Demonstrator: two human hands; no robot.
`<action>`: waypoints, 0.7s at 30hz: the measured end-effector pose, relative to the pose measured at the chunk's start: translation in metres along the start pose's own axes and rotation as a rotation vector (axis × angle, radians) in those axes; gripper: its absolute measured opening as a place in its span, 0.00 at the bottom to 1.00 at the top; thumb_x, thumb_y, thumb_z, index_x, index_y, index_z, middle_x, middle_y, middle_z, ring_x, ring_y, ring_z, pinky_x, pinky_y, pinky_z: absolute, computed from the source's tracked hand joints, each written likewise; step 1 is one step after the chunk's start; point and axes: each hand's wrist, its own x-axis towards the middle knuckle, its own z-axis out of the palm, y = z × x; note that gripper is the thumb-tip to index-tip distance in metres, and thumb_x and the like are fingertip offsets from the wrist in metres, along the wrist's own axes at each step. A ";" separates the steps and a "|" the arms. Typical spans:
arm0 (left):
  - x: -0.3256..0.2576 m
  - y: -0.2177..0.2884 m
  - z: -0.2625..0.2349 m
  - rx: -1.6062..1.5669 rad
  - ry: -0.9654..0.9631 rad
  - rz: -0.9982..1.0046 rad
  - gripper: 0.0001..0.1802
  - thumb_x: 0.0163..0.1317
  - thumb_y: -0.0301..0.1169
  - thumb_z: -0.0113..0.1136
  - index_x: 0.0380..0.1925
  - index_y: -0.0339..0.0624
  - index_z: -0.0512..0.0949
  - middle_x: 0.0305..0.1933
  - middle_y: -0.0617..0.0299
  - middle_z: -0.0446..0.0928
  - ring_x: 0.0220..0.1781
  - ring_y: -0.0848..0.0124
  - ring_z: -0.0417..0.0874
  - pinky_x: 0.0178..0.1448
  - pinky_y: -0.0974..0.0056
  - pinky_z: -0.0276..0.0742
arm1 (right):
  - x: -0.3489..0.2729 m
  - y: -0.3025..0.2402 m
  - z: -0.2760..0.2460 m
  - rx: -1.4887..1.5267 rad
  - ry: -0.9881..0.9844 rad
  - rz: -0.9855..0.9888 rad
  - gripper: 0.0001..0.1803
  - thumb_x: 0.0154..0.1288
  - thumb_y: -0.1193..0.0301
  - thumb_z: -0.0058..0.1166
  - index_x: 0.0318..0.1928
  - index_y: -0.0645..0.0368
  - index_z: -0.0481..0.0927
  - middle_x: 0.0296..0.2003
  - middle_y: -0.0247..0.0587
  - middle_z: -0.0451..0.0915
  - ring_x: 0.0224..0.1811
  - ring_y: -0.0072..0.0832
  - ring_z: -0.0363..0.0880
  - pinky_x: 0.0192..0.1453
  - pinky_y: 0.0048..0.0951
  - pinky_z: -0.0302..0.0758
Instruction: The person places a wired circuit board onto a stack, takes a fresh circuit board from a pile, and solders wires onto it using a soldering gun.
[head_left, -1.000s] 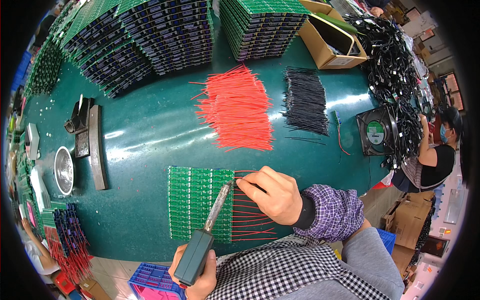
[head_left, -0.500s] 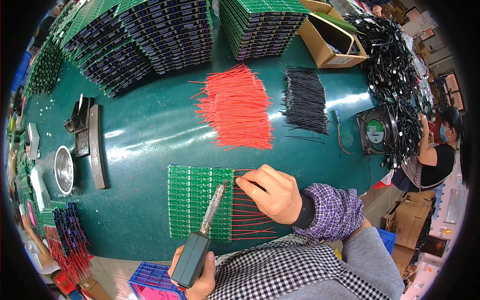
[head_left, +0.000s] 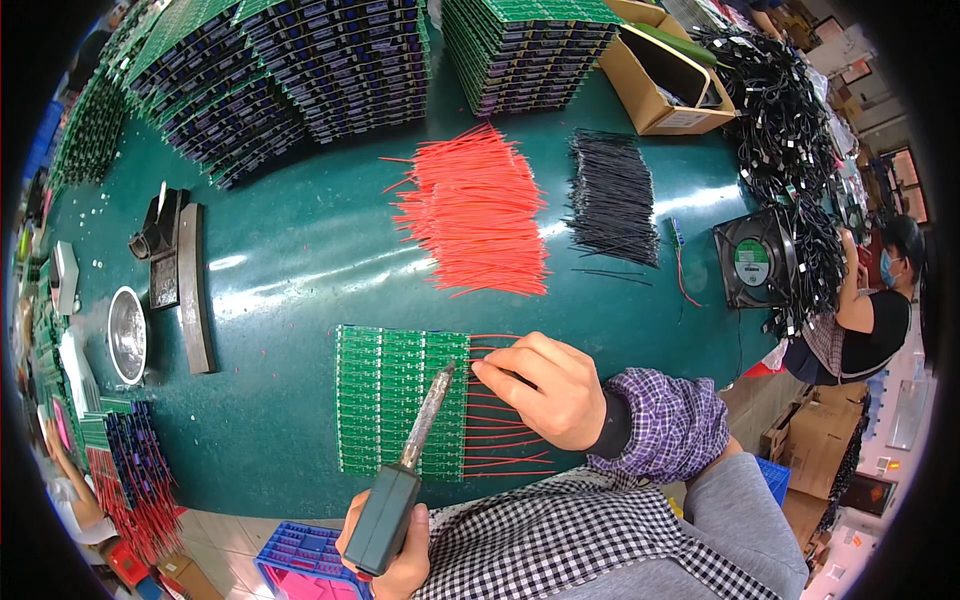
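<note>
Left hand point(head_left: 395, 545) grips the soldering iron point(head_left: 412, 470), tip angled up-right to the green circuit board panel point(head_left: 385, 400); right hand point(head_left: 545, 390) pinches a red wire point(head_left: 495, 375) lying crosswise just right of the tip.

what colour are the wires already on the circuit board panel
Red, clearest in the head view: red wires stick out from the green board panel.

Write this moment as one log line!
left hand: holds iron | right hand: pinches red wire | tip at board edge
</note>
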 end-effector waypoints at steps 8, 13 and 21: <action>0.002 0.004 0.000 0.016 -0.019 0.042 0.21 0.63 0.36 0.67 0.52 0.36 0.80 0.50 0.45 0.82 0.50 0.50 0.83 0.55 0.53 0.77 | 0.003 -0.001 0.002 0.001 0.015 0.010 0.18 0.45 0.77 0.60 0.41 0.66 0.81 0.36 0.40 0.81 0.33 0.31 0.79 0.32 0.28 0.78; 0.003 0.002 -0.002 0.018 -0.045 0.049 0.21 0.62 0.36 0.67 0.52 0.37 0.81 0.49 0.45 0.82 0.50 0.50 0.83 0.55 0.53 0.77 | 0.003 -0.002 0.003 -0.001 0.047 0.012 0.16 0.43 0.78 0.60 0.38 0.66 0.83 0.35 0.40 0.82 0.30 0.30 0.79 0.28 0.27 0.77; 0.003 0.008 -0.003 0.029 -0.054 -0.003 0.21 0.62 0.37 0.68 0.52 0.38 0.80 0.49 0.46 0.82 0.49 0.51 0.84 0.52 0.54 0.78 | 0.002 -0.003 0.000 -0.026 -0.017 0.020 0.17 0.48 0.77 0.61 0.41 0.65 0.80 0.36 0.38 0.79 0.35 0.30 0.78 0.34 0.28 0.79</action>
